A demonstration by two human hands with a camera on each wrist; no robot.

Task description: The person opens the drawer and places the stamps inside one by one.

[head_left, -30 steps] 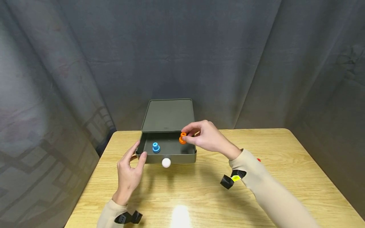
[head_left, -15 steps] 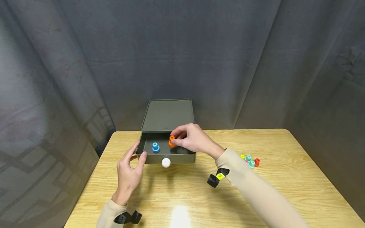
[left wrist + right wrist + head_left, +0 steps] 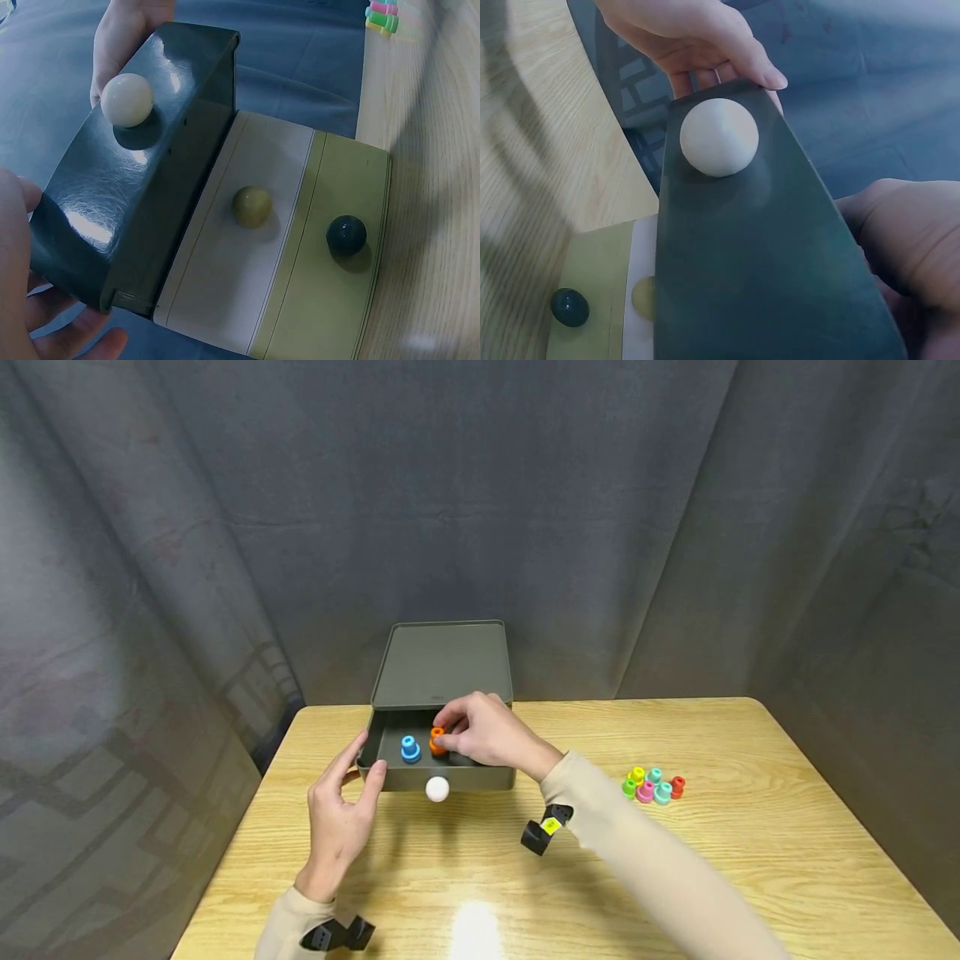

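A dark grey-green drawer (image 3: 480, 778) with a white knob (image 3: 437, 789) is pulled out of a small cabinet (image 3: 450, 664). My left hand (image 3: 341, 814) grips its front left corner, thumb on the front face and fingers round the side. Between thumb and fingertips, my right hand (image 3: 491, 735) pinches an orange stepped peg (image 3: 437, 733), low inside the drawer. Whether the peg touches the drawer floor I cannot tell. Just left of it stands a blue peg (image 3: 410, 750) of like shape, upright. Both pegs are hidden in the wrist views.
Several coloured pegs, among them a pink one (image 3: 645, 791) and a red one (image 3: 678, 787), cluster on the wooden table (image 3: 750, 843) at right. Below the open drawer are a pale drawer (image 3: 217, 292) and a green drawer (image 3: 322, 300), both closed. Grey curtain (image 3: 450, 493) hangs behind.
My right hand has carried the orange peg leftward and down into the drawer, close to the blue peg. The forearm's shift has uncovered the peg cluster. My left hand has stayed put.
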